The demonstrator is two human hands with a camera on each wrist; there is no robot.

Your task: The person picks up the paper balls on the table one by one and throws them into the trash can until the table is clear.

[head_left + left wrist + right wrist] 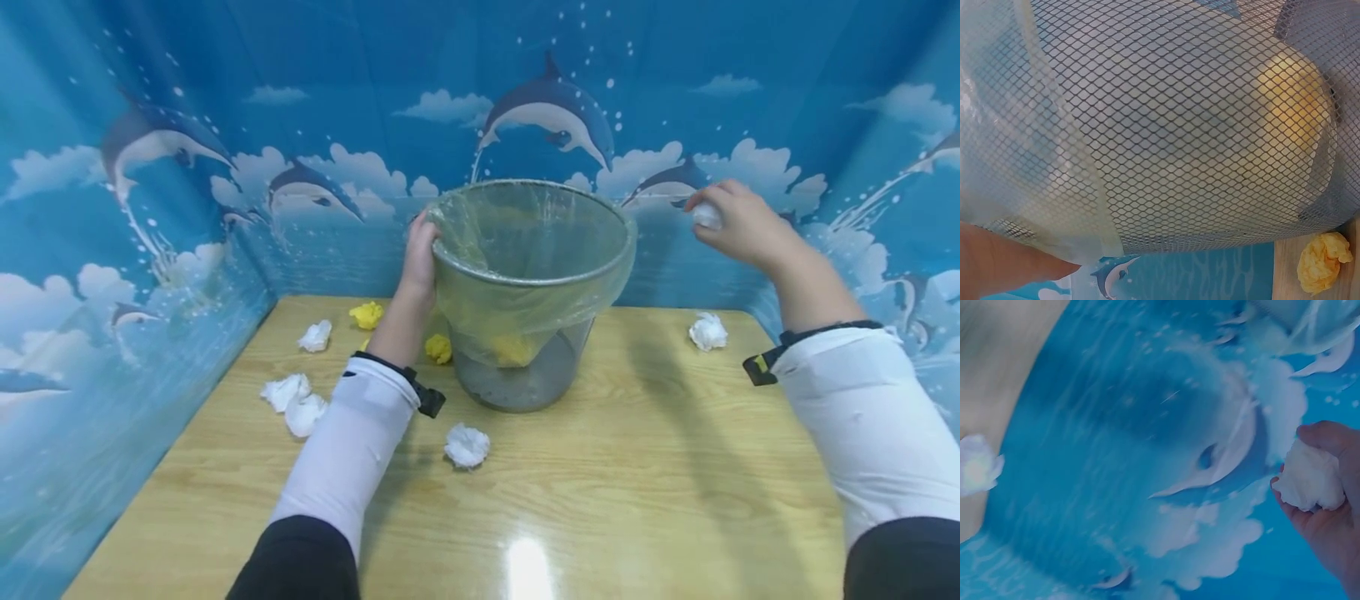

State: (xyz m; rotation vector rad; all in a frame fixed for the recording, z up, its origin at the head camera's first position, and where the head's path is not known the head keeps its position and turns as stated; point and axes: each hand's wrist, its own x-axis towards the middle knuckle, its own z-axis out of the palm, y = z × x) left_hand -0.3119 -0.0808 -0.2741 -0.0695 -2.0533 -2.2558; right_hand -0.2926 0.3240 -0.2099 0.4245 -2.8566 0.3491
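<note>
I observe the right hand [742, 225] grasping a crumpled white paper ball [707, 217]; the round grey-mesh, film-lined bin [542, 379], gripped by the left hand [420, 262], stands at its nine o'clock.

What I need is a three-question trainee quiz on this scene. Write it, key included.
1. Multiple choice. What does the right hand hold?
a) a blue cloth
b) a crumpled white paper ball
c) nothing

2. True or false: the left hand is clear of the mesh wastebasket.

3. Fill the gap: crumpled ____ paper shows through the wastebasket's side.

Key:
1. b. The right hand holds it up, off the table.
2. False. The left hand grips the wastebasket at its rim.
3. Yellow. It also shows through the mesh in the left wrist view.
</note>
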